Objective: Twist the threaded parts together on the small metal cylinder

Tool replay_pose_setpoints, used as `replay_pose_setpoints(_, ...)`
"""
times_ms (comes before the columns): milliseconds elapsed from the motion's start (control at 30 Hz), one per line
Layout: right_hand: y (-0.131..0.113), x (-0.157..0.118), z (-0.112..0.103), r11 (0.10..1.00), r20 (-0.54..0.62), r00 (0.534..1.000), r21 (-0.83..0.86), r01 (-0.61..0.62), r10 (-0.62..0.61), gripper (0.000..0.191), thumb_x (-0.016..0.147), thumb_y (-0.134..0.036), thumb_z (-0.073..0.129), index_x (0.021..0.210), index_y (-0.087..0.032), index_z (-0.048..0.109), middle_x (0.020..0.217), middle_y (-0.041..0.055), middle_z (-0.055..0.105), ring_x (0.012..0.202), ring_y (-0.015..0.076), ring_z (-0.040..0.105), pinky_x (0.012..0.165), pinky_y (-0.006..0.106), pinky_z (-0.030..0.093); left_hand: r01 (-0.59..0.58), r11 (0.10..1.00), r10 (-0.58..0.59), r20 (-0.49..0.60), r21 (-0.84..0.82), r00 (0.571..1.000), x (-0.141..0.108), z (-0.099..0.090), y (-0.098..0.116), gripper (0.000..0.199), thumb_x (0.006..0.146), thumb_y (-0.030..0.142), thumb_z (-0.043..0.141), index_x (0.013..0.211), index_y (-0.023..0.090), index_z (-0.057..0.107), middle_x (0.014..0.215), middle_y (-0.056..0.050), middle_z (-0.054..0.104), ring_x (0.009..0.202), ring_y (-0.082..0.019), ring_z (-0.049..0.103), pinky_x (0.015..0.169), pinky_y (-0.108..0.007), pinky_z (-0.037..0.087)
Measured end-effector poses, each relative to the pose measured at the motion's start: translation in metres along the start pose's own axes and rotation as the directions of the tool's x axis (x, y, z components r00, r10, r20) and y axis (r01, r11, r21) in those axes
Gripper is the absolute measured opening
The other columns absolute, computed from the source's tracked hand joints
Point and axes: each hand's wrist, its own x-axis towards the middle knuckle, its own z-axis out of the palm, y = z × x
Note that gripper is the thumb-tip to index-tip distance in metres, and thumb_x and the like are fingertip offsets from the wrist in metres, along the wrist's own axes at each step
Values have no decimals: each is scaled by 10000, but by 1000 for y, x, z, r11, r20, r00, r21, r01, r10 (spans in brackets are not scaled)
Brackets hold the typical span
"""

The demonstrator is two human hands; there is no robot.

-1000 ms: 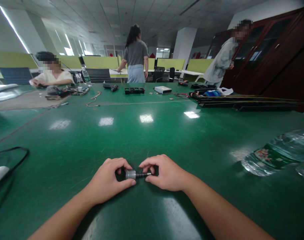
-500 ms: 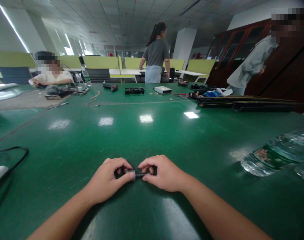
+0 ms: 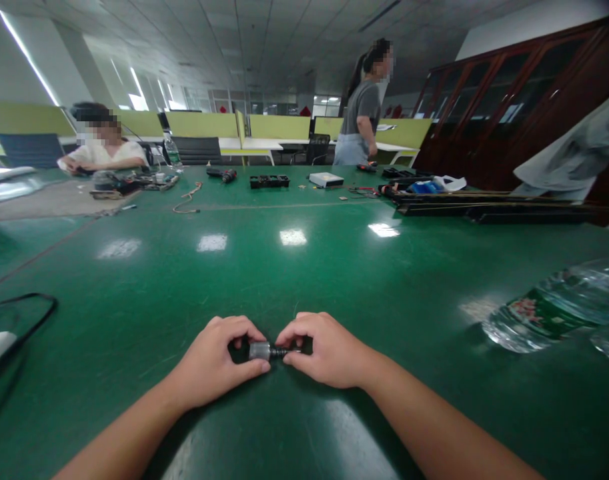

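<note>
The left hand (image 3: pixel 211 363) pinched the grey cylinder of one metal part (image 3: pixel 259 351) between thumb and fingers; the right hand (image 3: pixel 331 350) pinched its thin, dark shaft; the part lay between them, low over the surface (image 3: pixel 304 280); one black cable (image 3: pixel 43 295) curled left, one labelled bottle (image 3: pixel 544 313) was well apart right; farther off were one drill (image 3: pixel 223 175), one white box (image 3: pixel 326 179); beyond, three people (image 3: pixel 359 110).

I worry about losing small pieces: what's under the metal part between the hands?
Green tabletop shows around the metal part, which the left hand and right hand hold. The spot directly beneath is hidden, so I can't tell whether anything lies there.
</note>
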Motion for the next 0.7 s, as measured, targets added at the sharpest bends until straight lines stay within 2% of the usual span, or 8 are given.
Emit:
replay_pose_setpoints(167,-1,0,2,995,5,996,-56,85,-85,203,759,-142,700,953,-182,740,855,31,715,834,170,612,793,286,449,-5,1000,5,-5,-3,1000,1,1,-1,242,749,420,779,876,232,694,836,34,691,783,-187,593,759,-302,359)
replay_pose_setpoints(300,1,1,6,991,3,997,-102,82,-82,196,747,-197,745,943,-197,734,856,17,706,824,166,605,783,289,434,-13,1000,13,-2,2,1000,1,1,-1,232,761,418,771,873,231,690,824,34,683,784,-187,590,760,-304,354)
replay_pose_setpoints(433,2,2,9,990,3,998,-123,70,-71,141,789,-214,727,929,-202,739,839,16,703,824,164,605,779,292,427,-19,1000,19,-3,1,1000,0,2,-1,233,763,421,770,873,234,686,826,31,682,784,-191,588,760,-307,351)
replay_pose_setpoints(700,0,2,10,990,-11,998,-125,67,-69,159,831,-218,694,982,-203,744,877,32,706,856,172,607,795,297,430,-22,1000,22,-11,7,1000,-2,1,-1,234,762,422,769,856,228,678,804,34,674,771,-185,585,752,-301,351)
